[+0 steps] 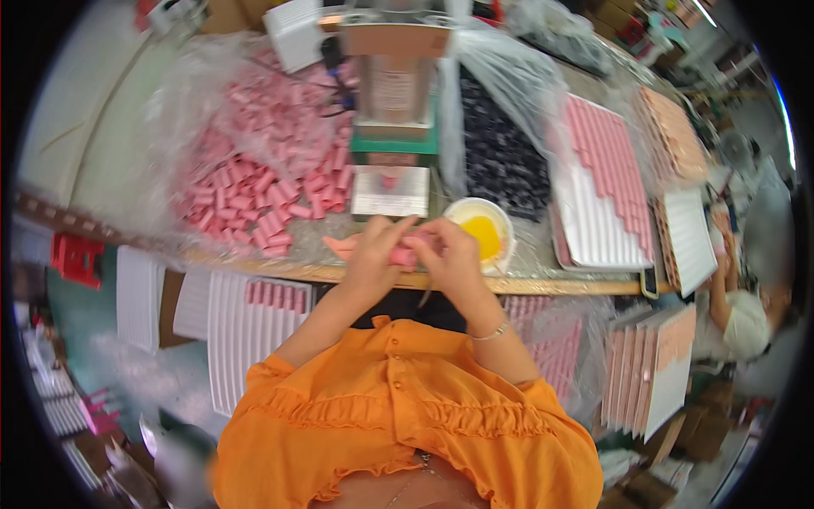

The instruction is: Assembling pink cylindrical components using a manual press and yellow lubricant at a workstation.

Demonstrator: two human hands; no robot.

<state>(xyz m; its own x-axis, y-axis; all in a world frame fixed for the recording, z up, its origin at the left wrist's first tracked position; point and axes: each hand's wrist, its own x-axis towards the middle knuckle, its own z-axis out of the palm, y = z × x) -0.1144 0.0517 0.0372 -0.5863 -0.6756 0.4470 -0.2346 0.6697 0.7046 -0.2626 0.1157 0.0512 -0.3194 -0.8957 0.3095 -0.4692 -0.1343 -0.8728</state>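
Close to the table's front edge, my left hand (373, 254) and my right hand (447, 252) meet around a small pink tube (402, 255). The fingers of both are closed on it, and they cover much of its surface. Just beyond them stands a press machine (394, 89) with a green part and a bright metal block (370, 195) at its foot. A small pink piece (389, 181) shows on that block. Beside my right hand is a white bowl (458, 209) containing something yellow (481, 235).
A heap of pink tubes (271, 199) in clear plastic lies left of the press. Right of it, a bag holds small black pieces (504, 148). Farther right are white ribbed trays (593, 212) with pink tubes. More trays (233, 339) stand below the table. Someone (738, 314) sits at the far right.
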